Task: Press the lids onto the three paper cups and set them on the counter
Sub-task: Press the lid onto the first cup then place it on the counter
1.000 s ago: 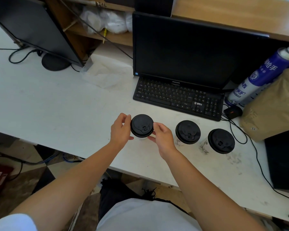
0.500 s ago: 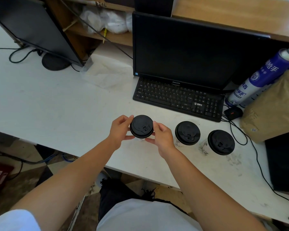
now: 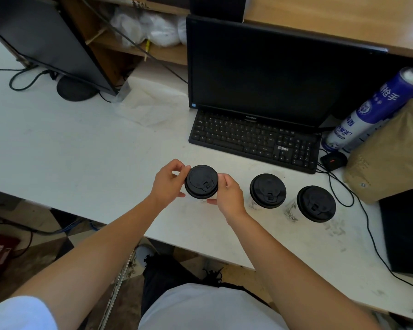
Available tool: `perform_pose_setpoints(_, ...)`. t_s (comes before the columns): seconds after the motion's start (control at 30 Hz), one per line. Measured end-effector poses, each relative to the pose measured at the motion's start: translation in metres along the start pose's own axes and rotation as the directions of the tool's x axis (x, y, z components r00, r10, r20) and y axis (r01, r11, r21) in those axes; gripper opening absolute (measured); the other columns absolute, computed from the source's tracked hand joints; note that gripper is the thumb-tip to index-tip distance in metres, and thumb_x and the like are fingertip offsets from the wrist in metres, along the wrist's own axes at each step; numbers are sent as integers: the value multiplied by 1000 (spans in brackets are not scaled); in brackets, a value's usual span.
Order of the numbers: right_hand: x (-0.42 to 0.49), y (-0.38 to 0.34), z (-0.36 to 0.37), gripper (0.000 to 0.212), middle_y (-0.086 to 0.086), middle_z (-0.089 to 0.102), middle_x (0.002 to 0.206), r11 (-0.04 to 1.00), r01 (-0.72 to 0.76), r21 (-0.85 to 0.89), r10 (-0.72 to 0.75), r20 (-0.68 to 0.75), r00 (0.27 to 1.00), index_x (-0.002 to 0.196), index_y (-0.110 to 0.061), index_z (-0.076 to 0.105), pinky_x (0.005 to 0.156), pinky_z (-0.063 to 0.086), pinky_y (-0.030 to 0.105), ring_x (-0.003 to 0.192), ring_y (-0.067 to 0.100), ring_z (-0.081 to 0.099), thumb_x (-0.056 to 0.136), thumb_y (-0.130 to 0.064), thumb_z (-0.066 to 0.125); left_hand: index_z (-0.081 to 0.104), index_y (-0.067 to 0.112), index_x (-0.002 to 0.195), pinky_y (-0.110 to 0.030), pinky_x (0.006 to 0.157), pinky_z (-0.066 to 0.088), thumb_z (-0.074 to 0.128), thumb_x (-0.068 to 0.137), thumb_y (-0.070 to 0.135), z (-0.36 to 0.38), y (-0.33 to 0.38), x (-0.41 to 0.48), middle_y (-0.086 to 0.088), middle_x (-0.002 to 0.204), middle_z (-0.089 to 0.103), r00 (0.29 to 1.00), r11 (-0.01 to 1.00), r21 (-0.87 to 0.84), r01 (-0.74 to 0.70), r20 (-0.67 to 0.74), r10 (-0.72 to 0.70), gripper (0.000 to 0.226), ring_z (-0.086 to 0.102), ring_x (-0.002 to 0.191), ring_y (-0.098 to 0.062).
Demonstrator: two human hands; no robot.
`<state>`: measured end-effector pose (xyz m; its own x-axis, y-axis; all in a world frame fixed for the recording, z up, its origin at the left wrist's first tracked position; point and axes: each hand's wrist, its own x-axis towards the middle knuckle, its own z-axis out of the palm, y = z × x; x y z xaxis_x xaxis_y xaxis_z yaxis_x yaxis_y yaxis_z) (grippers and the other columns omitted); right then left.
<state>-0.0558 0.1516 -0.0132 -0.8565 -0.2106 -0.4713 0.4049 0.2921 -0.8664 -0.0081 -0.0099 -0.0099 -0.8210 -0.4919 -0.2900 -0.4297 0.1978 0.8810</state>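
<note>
While both hands (image 3: 198,189) grip lidded cup (image 3: 201,181) | two lidded cups (image 3: 267,190) stand beside

Black lids (image 3: 201,181), white counter (image 3: 69,148), blue-and-white spray can (image 3: 372,110), tan bag (image 3: 391,151).

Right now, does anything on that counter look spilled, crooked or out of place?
Nothing is spilled. All three black lids look level: the one in both hands, the middle lid and the right lid. The only blemish is dark scuffing on the white counter around the two standing cups.
</note>
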Motion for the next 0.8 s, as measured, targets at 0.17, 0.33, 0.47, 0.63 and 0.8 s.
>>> perform_pose_setpoints(0.17,0,-1,-2,27,1,60,107,997,53,-63,-52,16,999,107,-17,61,61,61,24,88,10,59,109,-25,35,58,15,97,-32,53,61,59,99,33,-2,0,2,1,104,63,999,997,57,-44,23,43,18,68,85,-26)
perform_pose_setpoints(0.33,0,-2,-2,28,2,62,107,995,69,-76,-70,-2,998,107,-16,62,65,64,31,93,16,61,108,-24,35,60,20,98,-31,54,61,58,100,29,-3,2,1,0,108,65,997,994,73,-76,27,74,10,69,85,-28)
perform_pose_setpoints(0.47,-3,4,-2,27,6,63,118,989,-44,142,44,2,999,109,-17,62,75,64,37,108,23,63,108,-24,37,64,20,108,-35,57,63,57,100,22,-1,5,-3,-1,114,65,997,997,20,-75,12,74,11,68,86,-23)
perform_pose_setpoints(0.63,-10,15,-3,23,8,63,126,956,-68,286,67,14,998,119,-11,62,82,59,28,116,25,63,107,-22,45,68,24,115,-39,60,63,47,103,14,3,3,-8,-3,115,67,1000,996,-85,2,30,0,25,67,92,-23)
perform_pose_setpoints(0.8,-9,21,-3,27,8,62,128,964,-40,264,38,12,999,123,-10,63,78,59,22,117,22,63,106,-24,48,66,22,105,-41,61,63,49,103,23,7,2,-10,-5,112,67,999,993,-110,32,4,-32,18,66,91,-25)
